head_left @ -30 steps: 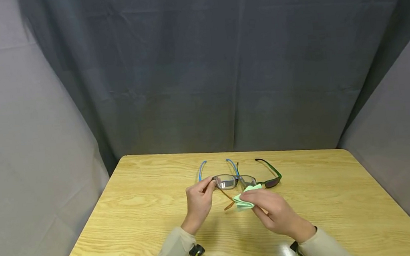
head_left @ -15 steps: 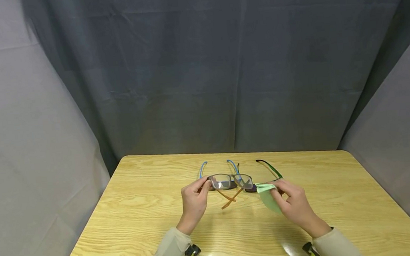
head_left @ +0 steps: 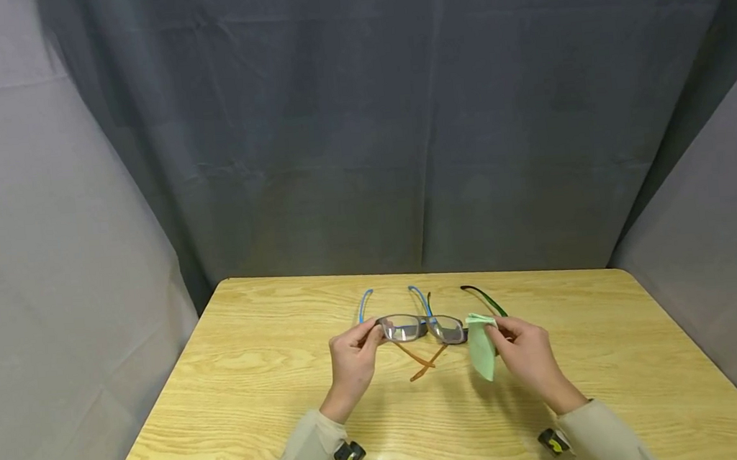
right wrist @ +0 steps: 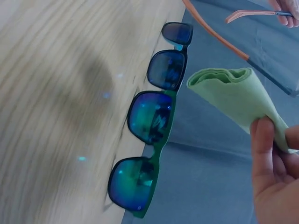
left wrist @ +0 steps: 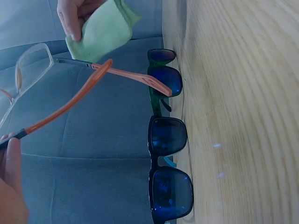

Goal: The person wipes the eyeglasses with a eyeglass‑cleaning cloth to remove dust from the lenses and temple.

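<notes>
My left hand (head_left: 353,361) pinches a pair of eyeglasses (head_left: 402,327) at the left corner of the frame. These have clear lenses, a dark front and orange-tipped temples (left wrist: 65,109), which are unfolded and cross in the head view. They are held up above the table. In my right hand (head_left: 530,354), between thumb and fingers, is a folded light green cloth (right wrist: 233,98), hanging beside the right end of the eyeglasses. Whether cloth and frame touch there I cannot tell.
On the wooden table (head_left: 258,390), behind the eyeglasses, stand two pairs of sunglasses: one with blue temples (head_left: 364,305) and dark lenses (left wrist: 172,192), the other with a green frame (right wrist: 170,123) and mirrored lenses. Behind the table hangs a dark grey curtain (head_left: 296,134).
The cloth has left the right lens area, moving right with my right hand, and now hangs down at the frame's right end. The eyeglasses shifted slightly left, then back right.
</notes>
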### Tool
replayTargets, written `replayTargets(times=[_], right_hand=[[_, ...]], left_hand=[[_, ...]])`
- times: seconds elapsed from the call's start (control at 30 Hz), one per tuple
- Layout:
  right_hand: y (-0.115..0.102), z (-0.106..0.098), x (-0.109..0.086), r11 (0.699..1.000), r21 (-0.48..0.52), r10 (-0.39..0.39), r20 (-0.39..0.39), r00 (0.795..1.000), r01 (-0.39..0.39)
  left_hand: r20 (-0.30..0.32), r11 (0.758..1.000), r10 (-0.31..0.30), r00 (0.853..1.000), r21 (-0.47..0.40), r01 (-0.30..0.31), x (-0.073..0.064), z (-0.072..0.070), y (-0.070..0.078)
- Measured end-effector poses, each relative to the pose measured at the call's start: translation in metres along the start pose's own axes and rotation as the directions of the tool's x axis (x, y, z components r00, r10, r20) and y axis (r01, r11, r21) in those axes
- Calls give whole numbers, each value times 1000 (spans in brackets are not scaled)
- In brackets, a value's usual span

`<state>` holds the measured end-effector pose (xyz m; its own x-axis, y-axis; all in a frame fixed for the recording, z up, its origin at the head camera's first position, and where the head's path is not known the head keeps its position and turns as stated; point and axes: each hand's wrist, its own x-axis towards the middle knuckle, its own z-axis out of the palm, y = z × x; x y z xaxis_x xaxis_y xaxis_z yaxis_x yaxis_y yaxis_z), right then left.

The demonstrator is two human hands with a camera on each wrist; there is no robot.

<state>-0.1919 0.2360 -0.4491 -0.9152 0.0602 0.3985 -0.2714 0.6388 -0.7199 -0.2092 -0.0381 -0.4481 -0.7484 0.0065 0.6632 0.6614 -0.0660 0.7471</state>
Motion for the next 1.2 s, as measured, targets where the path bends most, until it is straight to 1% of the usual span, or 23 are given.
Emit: replayTargets(times=[0.07, 0.17, 0.27, 0.37, 0.4, 0.47, 0.53, 0.63, 0.7, 0.77, 0.87, 0.97, 1.07, 1.13, 1.2], right_hand=[[-3, 2, 1, 1000, 27, 11, -2, 1000, -11], [-8, 5, 2, 997, 69, -17, -17, 1000, 18], [-13, 8, 2, 992, 114, -52, -22, 998, 54], [-16, 11, 1, 984, 163, -66, -13, 998, 68], [-18, 11, 1, 981, 184, -66, -7, 998, 66], [-27, 9, -1, 974, 223, -53, 21, 998, 48], [-27, 9, -2, 956, 292, -48, 51, 998, 31], [-25, 8, -2, 921, 390, -40, 102, 994, -2], [-15, 11, 0, 902, 432, -51, 123, 991, -7], [-13, 11, 0, 903, 430, -52, 138, 989, -13], [-13, 11, -1, 921, 389, -54, 133, 990, -2], [-22, 7, -3, 937, 348, -67, 111, 992, 24], [-36, 0, -6, 949, 306, -109, 82, 991, 79], [-43, -3, -7, 952, 273, -163, 59, 985, 141], [-46, -5, -8, 948, 246, -215, 34, 976, 201]], left_hand=[[7, 1000, -4, 1000, -14, 4, 1, 1, 9], [10, 1000, 6, 1000, -12, -6, 3, 3, 21], [14, 1000, -5, 1000, -28, 5, 3, 4, 25], [17, 1000, -7, 1000, -19, 8, 1, 6, 25], [17, 1000, -12, 1000, -22, 12, 1, 6, 25], [16, 1000, -15, 1000, -22, 15, 0, 7, 23], [16, 999, -21, 1000, -34, 21, -1, 8, 22], [14, 998, -27, 1000, -52, 28, -1, 8, 22], [11, 998, -30, 999, -62, 31, 0, 8, 22], [7, 998, -32, 999, -62, 32, 0, 8, 23], [3, 998, -30, 1000, -46, 31, 0, 9, 24], [3, 1000, -21, 1000, -12, 21, 0, 9, 25], [6, 999, 4, 1000, 52, -4, 0, 8, 25], [16, 994, 29, 999, 108, -30, 1, 6, 25], [35, 985, 51, 998, 163, -56, 1, 4, 26]])
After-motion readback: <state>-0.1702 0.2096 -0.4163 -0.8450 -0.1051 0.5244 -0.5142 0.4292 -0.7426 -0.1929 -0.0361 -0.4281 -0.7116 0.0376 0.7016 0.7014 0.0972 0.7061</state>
